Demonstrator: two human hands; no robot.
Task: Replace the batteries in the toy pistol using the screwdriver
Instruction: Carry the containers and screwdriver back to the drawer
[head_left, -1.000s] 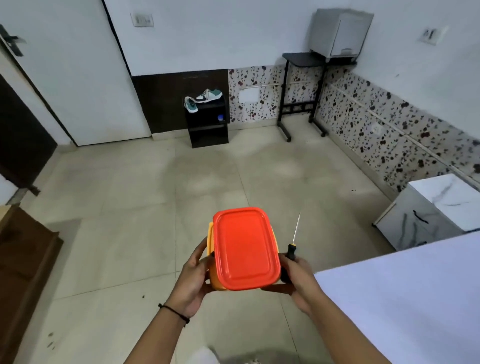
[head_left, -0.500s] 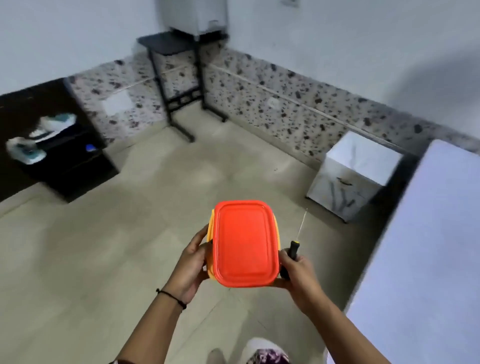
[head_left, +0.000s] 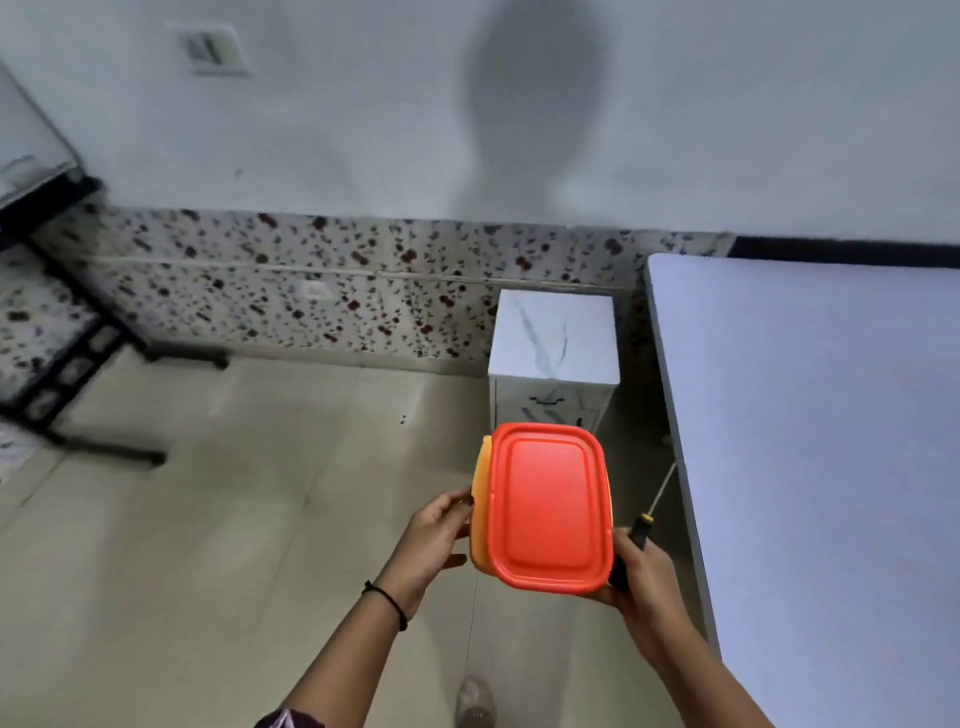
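A yellow plastic box with a closed red lid (head_left: 545, 506) is carried between both hands above the floor. My left hand (head_left: 436, 535) holds its left side, fingers curled against the wall. My right hand (head_left: 641, 577) supports the box's right lower corner and also grips a screwdriver (head_left: 644, 525) with a black and yellow handle, its thin shaft pointing up and right toward the table edge. The box's contents are hidden by the lid. No toy pistol or batteries are visible.
A white table (head_left: 821, 441) fills the right side. A small white marble-pattern cabinet (head_left: 553, 358) stands against the speckled wall, just left of the table. A black metal stand (head_left: 67, 364) is at the far left. Beige tiled floor (head_left: 234, 519) spreads below.
The view has swung to the right: the door and shoe rack have left the frame, and the cabinet and table now lie ahead. Both hands keep the same hold on the box and screwdriver.
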